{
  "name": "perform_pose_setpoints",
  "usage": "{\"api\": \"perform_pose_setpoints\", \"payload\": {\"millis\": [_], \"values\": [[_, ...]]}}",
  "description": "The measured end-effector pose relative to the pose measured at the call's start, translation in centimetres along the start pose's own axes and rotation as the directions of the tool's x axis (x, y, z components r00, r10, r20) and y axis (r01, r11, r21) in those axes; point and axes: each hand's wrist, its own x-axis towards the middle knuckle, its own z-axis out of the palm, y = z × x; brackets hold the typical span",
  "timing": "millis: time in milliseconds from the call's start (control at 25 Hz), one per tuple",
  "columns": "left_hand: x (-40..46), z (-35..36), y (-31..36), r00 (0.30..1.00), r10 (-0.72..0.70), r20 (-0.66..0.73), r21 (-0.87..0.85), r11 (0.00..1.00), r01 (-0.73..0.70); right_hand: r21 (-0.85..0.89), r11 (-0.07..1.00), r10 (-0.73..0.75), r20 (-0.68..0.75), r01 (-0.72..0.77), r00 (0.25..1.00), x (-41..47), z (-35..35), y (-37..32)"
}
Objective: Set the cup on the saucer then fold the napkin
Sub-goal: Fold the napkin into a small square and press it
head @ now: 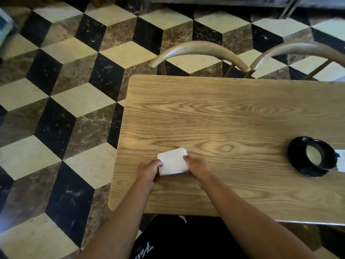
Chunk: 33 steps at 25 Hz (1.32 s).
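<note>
Wooden table is filling the right of view, its left edge and rounded near-left corner sitting over checkered floor; wide bare wood is lying between the hands and the far edge; two chair backs are standing behind that far edge; black cup is sitting on its saucer near the right edge, well apart from the hands; white napkin is lying folded near the left edge; left hand is pinching its left side, fingers curled; right hand is gripping its right side.
</note>
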Motion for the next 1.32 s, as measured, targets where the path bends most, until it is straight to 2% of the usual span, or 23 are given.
{"api": "perform_pose_setpoints", "payload": {"millis": [80,200,320,560,840,1040,1320], "values": [[-0.2,-0.6,-0.4,0.998,-0.043,0.042,-0.054,0.998,0.045,0.071,0.998,-0.001,0.006,0.001,1.0,-0.3,0.4,0.7],[-0.8,-1.4,-1.0,0.99,-0.089,0.106,-0.176,0.979,0.107,0.267,0.962,0.045,0.051,-0.057,0.998,-1.2,0.9,1.6],[-1.8,-2.1,-1.1,0.974,-0.107,0.197,-0.24,0.958,0.154,0.352,0.935,0.0,0.143,-0.051,0.99,-2.2,1.3,2.1],[-4.1,-2.2,-1.0,0.942,-0.051,0.331,-0.209,0.97,0.125,0.474,0.88,-0.046,0.146,-0.029,0.988,-4.2,-0.2,3.0],[-6.4,0.8,-0.8,0.92,-0.017,0.392,-0.155,0.984,0.084,0.519,0.854,-0.06,0.155,-0.03,0.986,-5.4,-4.8,4.8],[-7.2,4.0,-1.6,0.935,-0.028,0.352,-0.102,0.993,0.068,0.481,0.877,-0.12,0.187,0.016,0.975,-4.2,-8.6,5.3],[-10.5,14.8,-3.8,0.949,-0.001,0.316,0.035,0.999,-0.01,0.416,0.908,-0.116,0.127,0.054,0.985,-0.2,-19.3,8.7]]}}
